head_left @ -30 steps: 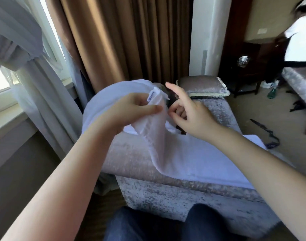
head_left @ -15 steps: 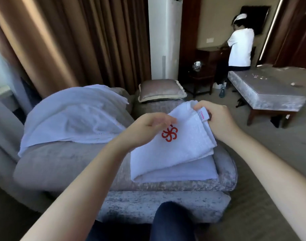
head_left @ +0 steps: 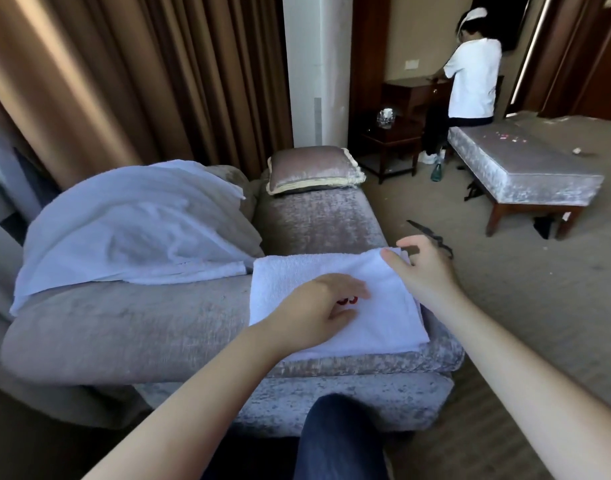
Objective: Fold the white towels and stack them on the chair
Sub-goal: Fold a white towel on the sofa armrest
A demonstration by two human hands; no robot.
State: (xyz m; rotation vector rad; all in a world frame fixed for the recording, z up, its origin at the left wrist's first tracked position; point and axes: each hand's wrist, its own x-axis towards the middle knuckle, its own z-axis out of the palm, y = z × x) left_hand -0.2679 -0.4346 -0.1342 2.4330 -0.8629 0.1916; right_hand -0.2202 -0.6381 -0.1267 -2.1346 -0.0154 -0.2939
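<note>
Fingers (head_left: 352, 292) of my left hand (head_left: 314, 306) flat on the folded white terry towel (head_left: 383, 313), right hand (head_left: 425, 271) loose at its corner. It's at the edge of the grey velvet chair (head_left: 314, 216); a clumsy lift-off could drag it off.

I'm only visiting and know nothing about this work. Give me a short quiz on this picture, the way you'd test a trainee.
1. True or false: the folded towel is being held up in the air.
2. What is draped over the raised arm of the chair? A) an unfolded white towel B) a coat C) a blanket
3. Fill in: the left hand rests on the folded towel, partly covering a ___ emblem.
Key: 1 false, it lies flat on the chair seat. 2 A. 3 red.
</note>
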